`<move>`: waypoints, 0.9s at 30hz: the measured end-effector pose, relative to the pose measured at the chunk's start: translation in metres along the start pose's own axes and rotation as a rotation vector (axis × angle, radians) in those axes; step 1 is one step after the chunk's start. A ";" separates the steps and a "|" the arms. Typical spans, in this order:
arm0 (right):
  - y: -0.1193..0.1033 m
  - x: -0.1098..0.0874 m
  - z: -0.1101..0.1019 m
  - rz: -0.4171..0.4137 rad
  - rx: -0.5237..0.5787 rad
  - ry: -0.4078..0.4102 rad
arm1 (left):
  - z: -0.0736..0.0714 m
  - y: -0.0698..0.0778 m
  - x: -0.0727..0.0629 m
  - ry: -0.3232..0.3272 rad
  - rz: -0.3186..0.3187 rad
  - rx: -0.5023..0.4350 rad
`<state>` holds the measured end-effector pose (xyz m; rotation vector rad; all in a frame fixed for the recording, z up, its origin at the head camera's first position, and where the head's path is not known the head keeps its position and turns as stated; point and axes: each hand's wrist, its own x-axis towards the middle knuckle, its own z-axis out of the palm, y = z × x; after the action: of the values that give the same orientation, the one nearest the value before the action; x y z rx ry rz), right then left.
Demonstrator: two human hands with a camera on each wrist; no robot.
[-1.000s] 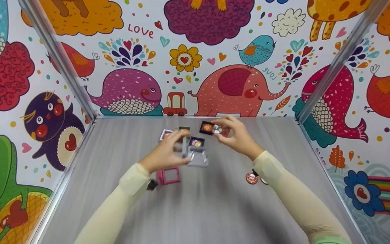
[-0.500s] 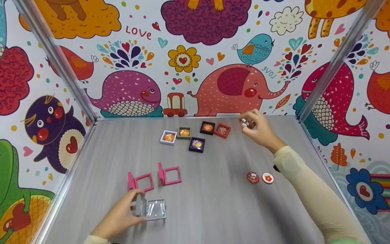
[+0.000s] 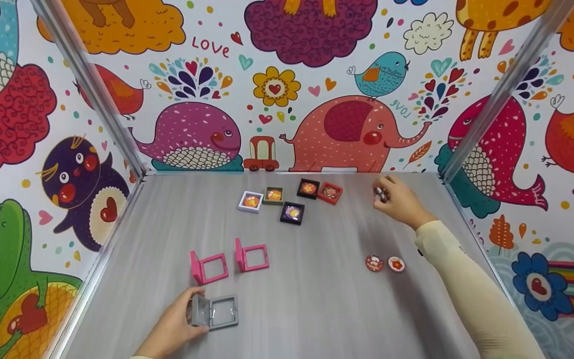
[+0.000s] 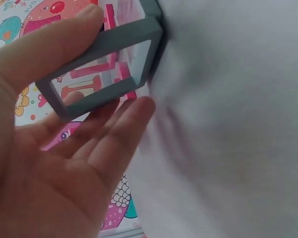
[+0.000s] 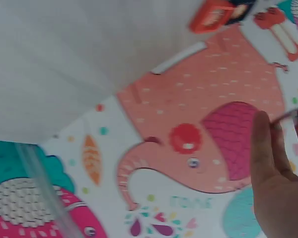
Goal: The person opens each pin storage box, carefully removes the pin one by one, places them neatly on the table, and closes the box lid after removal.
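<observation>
At the front left, my left hand (image 3: 175, 319) holds a grey hinged display frame (image 3: 224, 311) that stands open, its clear film showing. In the left wrist view, thumb and fingers grip one half of the grey frame (image 4: 134, 34). Toward the back right, above the table, my right hand (image 3: 400, 202) pinches a small shiny badge-like piece (image 3: 380, 194), mostly covered by the fingers. Only the thin edge of that piece (image 5: 290, 115) shows in the right wrist view. Two pink hinged frames (image 3: 213, 268) stand open beyond my left hand.
Several small square boxes sit near the back wall, each with a round badge: white (image 3: 250, 202), olive (image 3: 273, 195), black (image 3: 292, 213) and red (image 3: 330, 193) among them. A red badge (image 3: 374, 263) and a white flower badge (image 3: 396, 264) lie at the right. Patterned walls enclose the table.
My left hand has moved from the middle to the front left with the grey frame. My right hand has gone right, away from the red box, carrying the small piece.
</observation>
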<state>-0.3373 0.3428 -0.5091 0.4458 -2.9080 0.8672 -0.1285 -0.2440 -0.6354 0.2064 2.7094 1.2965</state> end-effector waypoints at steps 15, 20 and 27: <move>0.086 -0.038 0.062 0.141 -0.199 -0.287 | -0.024 0.038 -0.011 0.114 -0.053 -0.073; 0.089 -0.039 0.071 0.174 -0.219 -0.342 | -0.035 0.043 -0.011 0.175 -0.031 -0.050; 0.049 -0.004 0.077 0.016 -0.160 -0.254 | -0.045 0.044 -0.013 0.253 0.041 -0.015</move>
<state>-0.3471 0.3409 -0.5995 0.5572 -3.1832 0.6121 -0.1202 -0.2532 -0.5723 0.1028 2.9160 1.4433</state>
